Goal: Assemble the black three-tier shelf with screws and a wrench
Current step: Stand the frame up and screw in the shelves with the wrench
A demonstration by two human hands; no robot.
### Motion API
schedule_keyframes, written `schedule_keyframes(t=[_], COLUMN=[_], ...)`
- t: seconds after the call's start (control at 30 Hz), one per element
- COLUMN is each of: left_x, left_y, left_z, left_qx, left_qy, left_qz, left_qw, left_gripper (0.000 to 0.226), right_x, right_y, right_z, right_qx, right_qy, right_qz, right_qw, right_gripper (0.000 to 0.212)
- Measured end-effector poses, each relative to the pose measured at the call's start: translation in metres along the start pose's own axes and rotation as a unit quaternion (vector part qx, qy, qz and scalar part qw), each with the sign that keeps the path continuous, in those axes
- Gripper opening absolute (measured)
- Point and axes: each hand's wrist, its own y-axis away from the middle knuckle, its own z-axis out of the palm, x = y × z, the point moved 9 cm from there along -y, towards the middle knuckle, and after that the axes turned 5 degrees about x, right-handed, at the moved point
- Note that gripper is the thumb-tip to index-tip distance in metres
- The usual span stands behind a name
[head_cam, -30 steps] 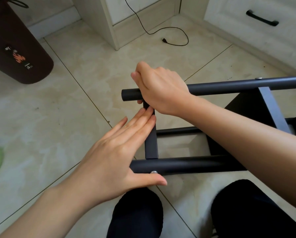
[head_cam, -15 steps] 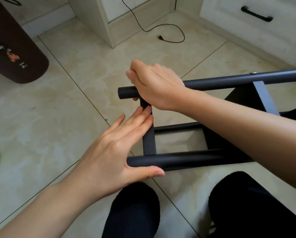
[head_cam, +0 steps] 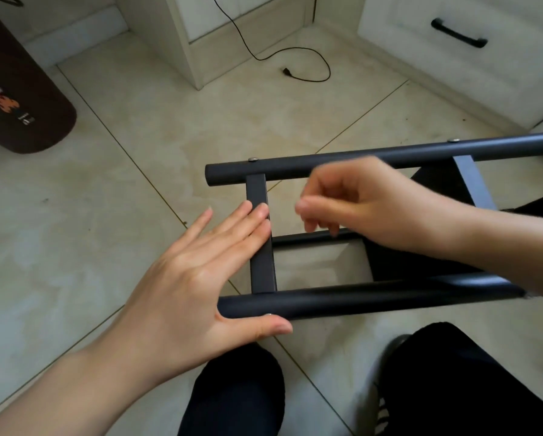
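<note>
Head view: I'm looking down at the shelf frame (head_cam: 358, 297) lying on its side on the tiled floor (head_cam: 201, 121), just ahead of my knees (head_cam: 235, 391).
Landmark: the flat crossbar (head_cam: 260, 247) joining the two round tubes; I place everything else from it.
Left hand: my left hand (head_cam: 182, 284) lies flat, fingers straight against the crossbar's left face, thumb tucked under the near tube (head_cam: 358, 298). I read that as bracing, so the frame can't roll or slide.
Right hand: my right hand (head_cam: 358, 202) hovers right of the crossbar, between the tubes, fingers loosely curled. It's motion-blurred; I see nothing in it, though something small could hide there.
Far tube: beyond the crossbar's upper end runs the far tube (head_cam: 389, 155), with a screw head (head_cam: 253, 159) seated right above the joint and a second screw (head_cam: 453, 140) farther right along it.
Look of the frame: matte black metal, round tubes for uprights, flat bars across; a second flat bar (head_cam: 474, 184) and a dark panel sit right of the crossbar, partly behind my forearm.
Wrench: none in sight.
Judgement: this end joint looks screwed in, so I'd guess the hold is a firmness check.
Surroundings: a brown bin (head_cam: 18, 99) far left of the crossbar, a black cable (head_cam: 295, 62) beyond it.
</note>
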Motion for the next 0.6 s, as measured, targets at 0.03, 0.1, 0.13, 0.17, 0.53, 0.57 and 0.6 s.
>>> schedule_keyframes(t=[0.03,0.1,0.13,0.17,0.53,0.57,0.6], left_x=[0.000,-0.001,-0.001,-0.001,-0.001,-0.001,-0.001], left_y=[0.000,0.000,0.001,0.001,0.001,0.001,0.002], left_z=[0.000,0.000,0.000,0.000,0.000,0.000,0.000], left_qx=[0.002,0.004,0.004,0.004,0.007,0.009,0.010], left_qy=[-0.002,-0.008,-0.011,-0.014,-0.011,-0.010,-0.008], left_qz=[0.001,0.003,0.005,0.007,0.004,0.004,0.003], left_qw=[1.000,1.000,1.000,1.000,1.000,1.000,1.000], left_gripper=[0.096,0.096,0.095,0.095,0.095,0.095,0.095], right_x=[0.009,0.024,0.031,0.037,0.057,0.056,0.052], right_y=[0.005,0.012,0.014,0.017,0.022,0.020,0.017], right_z=[0.008,0.022,0.026,0.030,0.045,0.043,0.040], right_qx=[-0.032,-0.084,-0.101,-0.114,-0.196,-0.185,-0.168], right_qy=[-0.008,-0.035,-0.063,-0.102,-0.245,-0.232,-0.220], right_qz=[0.026,0.080,0.112,0.148,0.288,0.280,0.261], right_qw=[0.999,0.993,0.987,0.977,0.905,0.913,0.925], right_gripper=[0.018,0.015,0.016,0.018,0.020,0.016,0.013])
